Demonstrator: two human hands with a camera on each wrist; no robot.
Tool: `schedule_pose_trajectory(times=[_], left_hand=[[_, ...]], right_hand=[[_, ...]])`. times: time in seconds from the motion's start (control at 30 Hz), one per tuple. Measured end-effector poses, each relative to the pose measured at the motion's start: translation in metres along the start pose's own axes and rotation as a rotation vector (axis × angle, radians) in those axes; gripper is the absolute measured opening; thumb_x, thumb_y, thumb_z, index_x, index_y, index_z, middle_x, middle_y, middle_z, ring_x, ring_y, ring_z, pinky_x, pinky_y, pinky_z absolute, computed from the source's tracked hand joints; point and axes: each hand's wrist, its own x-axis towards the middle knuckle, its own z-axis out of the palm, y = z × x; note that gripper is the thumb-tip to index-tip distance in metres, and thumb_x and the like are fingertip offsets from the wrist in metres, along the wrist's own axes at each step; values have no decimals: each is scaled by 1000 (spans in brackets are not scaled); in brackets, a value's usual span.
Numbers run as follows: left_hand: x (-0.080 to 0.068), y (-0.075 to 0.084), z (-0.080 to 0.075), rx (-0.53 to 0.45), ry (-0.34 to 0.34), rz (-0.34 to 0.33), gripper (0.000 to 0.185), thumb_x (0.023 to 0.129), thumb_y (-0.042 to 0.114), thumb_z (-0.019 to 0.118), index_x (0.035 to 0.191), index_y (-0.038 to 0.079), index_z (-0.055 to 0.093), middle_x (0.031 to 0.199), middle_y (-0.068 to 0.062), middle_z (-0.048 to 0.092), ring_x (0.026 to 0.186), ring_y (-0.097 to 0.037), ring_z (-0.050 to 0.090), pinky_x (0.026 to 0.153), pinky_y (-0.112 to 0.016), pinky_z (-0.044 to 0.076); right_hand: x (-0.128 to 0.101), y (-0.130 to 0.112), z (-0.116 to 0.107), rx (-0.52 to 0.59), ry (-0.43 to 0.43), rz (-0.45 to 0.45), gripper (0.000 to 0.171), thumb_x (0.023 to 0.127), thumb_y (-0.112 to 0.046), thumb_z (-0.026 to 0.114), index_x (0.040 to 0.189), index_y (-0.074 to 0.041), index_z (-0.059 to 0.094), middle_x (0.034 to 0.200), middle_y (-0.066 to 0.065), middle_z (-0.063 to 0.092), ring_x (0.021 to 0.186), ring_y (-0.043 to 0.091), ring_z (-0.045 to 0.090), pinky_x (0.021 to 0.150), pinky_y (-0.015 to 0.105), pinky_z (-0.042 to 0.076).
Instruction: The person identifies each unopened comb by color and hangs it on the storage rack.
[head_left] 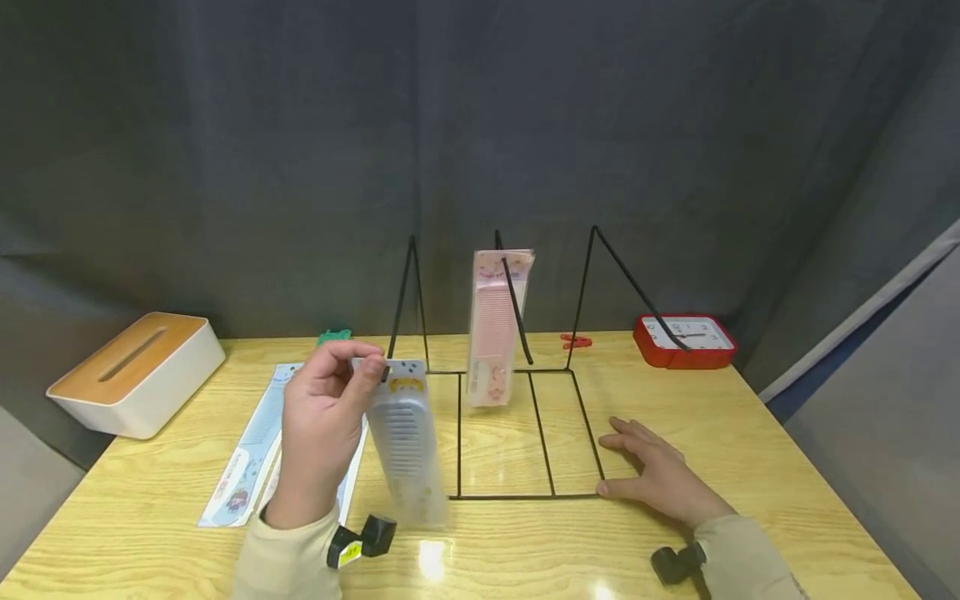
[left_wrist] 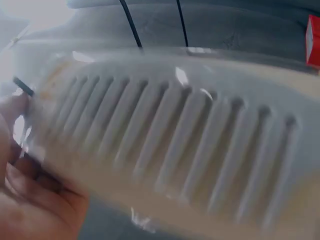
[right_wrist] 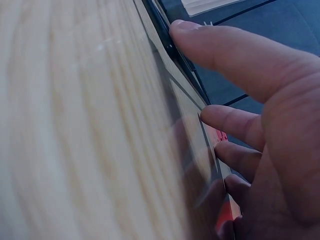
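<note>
Okay, left hand [head_left: 322,425] pinches packaged comb [head_left: 406,450] by its top at left prong [head_left: 400,304] tip of wire rack [head_left: 460,442], long axis hanging down; right hand [head_left: 652,475] loosely spread, gripping nothing.

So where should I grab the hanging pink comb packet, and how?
Probably pinch the pink comb packet near its bottom, coming from the left: the black middle prong slants across its upper right, leaving its lower left edge uncovered.

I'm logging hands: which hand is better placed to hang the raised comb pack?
Likely the left hand: it pinches the pack at the left hook's tip; the empty right hand rests by the rack.
</note>
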Motion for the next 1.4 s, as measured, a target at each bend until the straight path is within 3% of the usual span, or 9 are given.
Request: schedule_pose_trajectory(times=[0.1, 0.27, 0.4, 0.53, 0.67, 0.87, 1.07, 1.2, 1.4], left_hand=[[1, -10, -4, -7, -49, -72, 6, 95, 10, 70, 100, 10, 69, 90, -1, 65, 77, -11, 57, 67, -21, 47], [1, -33, -14, -13, -207, -212, 10, 97, 7, 66, 101, 16, 66, 99, 0, 66, 90, -12, 62, 80, -26, 53], [2, -51, -21, 19, -293, -290, 10, 99, 7, 63, 109, 10, 66, 105, -1, 68, 96, -13, 64, 86, -28, 53], [3, -66, -27, 85, -346, -378, 31, 99, 12, 65, 128, 2, 61, 118, -9, 69, 108, -17, 66, 94, -31, 52], [2, -85, -31, 162, -387, -470, 39, 98, 19, 67, 133, 4, 61, 124, -13, 68, 116, -20, 62, 102, -39, 46], [-5, -115, -33, 238, -348, -567, 30, 98, 31, 67, 109, 2, 68, 120, -10, 65, 111, -19, 59, 100, -42, 44], [-8, -132, -36, 208, -290, -619, 44, 99, 33, 65, 132, 3, 63, 131, -14, 65, 124, -25, 58, 110, -47, 38], [-6, -131, -31, 237, -220, -646, 53, 98, 44, 63, 135, 6, 60, 133, -14, 63, 121, -27, 59, 104, -46, 45], [1, -114, -19, 282, -108, -678, 58, 93, 57, 63, 125, 9, 65, 118, -13, 68, 99, -23, 66, 82, -36, 56]], right_hand=[[0, 0, 0, 4, 1, -2, 71, 76, -48, 85, 131, -8, 64, 155, 20, 39, 145, 49, 23, 105, 76, 18], [2, 3, 2, 8, 0, 15, 71, 76, -50, 84, 130, -9, 64, 156, 20, 39, 145, 48, 22, 106, 75, 17], [3, 5, 3, 1, 3, 23, 71, 76, -52, 83, 130, -10, 64, 156, 18, 38, 146, 47, 22, 107, 74, 18], [3, 6, 3, -6, 7, 22, 71, 77, -53, 83, 130, -10, 64, 156, 18, 39, 146, 46, 22, 107, 74, 18], [3, 5, 3, -2, 6, 29, 71, 77, -53, 82, 130, -10, 64, 156, 18, 39, 146, 46, 22, 107, 74, 18], [2, 4, 2, 12, 4, 35, 70, 78, -53, 82, 130, -10, 64, 157, 18, 38, 146, 47, 21, 107, 74, 17], [1, 3, 2, 10, 13, 37, 68, 80, -53, 81, 130, -10, 65, 156, 17, 39, 146, 47, 22, 108, 74, 18], [1, 3, 2, 21, 15, 36, 65, 81, -52, 79, 130, -10, 65, 157, 16, 39, 146, 46, 23, 108, 73, 20], [1, 5, 2, 22, 21, 39, 60, 85, -52, 76, 129, -12, 65, 157, 15, 39, 147, 44, 23, 109, 71, 21]])
